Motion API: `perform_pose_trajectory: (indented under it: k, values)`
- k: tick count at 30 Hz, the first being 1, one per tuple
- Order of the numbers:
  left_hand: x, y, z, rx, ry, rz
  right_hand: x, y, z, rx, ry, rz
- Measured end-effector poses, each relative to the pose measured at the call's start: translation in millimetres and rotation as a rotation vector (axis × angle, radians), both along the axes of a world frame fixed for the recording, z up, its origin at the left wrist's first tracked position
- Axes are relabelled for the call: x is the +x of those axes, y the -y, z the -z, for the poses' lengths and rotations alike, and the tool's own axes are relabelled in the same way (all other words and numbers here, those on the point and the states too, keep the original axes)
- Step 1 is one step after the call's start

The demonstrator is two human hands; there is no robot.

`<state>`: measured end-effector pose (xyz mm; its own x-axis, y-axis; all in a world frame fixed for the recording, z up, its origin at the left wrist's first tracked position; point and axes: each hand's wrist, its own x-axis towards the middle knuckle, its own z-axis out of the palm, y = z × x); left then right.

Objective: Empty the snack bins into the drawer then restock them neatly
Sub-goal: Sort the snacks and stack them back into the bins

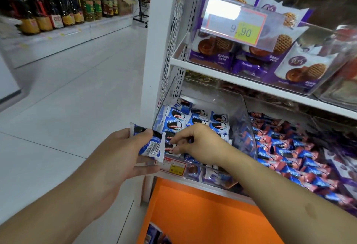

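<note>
Shop aisle, pale tiled floor; bottles of oil shelved at 10 o'clock. White shelving unit at centre and right.

Clear snack bin at centre on the middle shelf, holding blue-and-white cookie packets laid in rough rows. Neighbouring bin at 3 o'clock heaped with pink-and-blue packets. Upper shelf at 1 o'clock: purple waffle-biscuit packs behind a price tag reading 9.90.

Orange drawer open at 6 o'clock below the bin; a few blue packets at its near-left corner.

Left hand at 8 o'clock, just outside the bin's left wall, fingers and thumb curled round a small stack of blue packets. Right hand at centre, inside the bin's front, fingertips pinching one packet beside that stack.
</note>
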<state>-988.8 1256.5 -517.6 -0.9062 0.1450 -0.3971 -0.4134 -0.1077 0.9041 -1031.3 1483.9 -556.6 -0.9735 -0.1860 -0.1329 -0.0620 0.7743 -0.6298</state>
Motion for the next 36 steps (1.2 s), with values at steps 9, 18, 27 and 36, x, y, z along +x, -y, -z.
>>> perform_pose_trajectory:
  k: [9,18,27,36]
  values:
    - [0.7,-1.4,3.4,-0.045,-0.021,0.022,-5.9,4.0,3.1,0.180,-0.118,-0.120]
    - [12.0,-15.0,6.0,-0.134,-0.211,0.158,46.4,-9.3,-61.9,-0.406,0.007,-0.097]
    - [-0.8,-50.8,2.8,-0.594,-0.612,0.230,61.4,-46.9,-59.4,0.074,-0.199,0.195]
    - [-17.3,-44.3,38.0,-0.897,-0.863,0.685,46.4,-29.1,-23.8,0.290,-0.023,0.042]
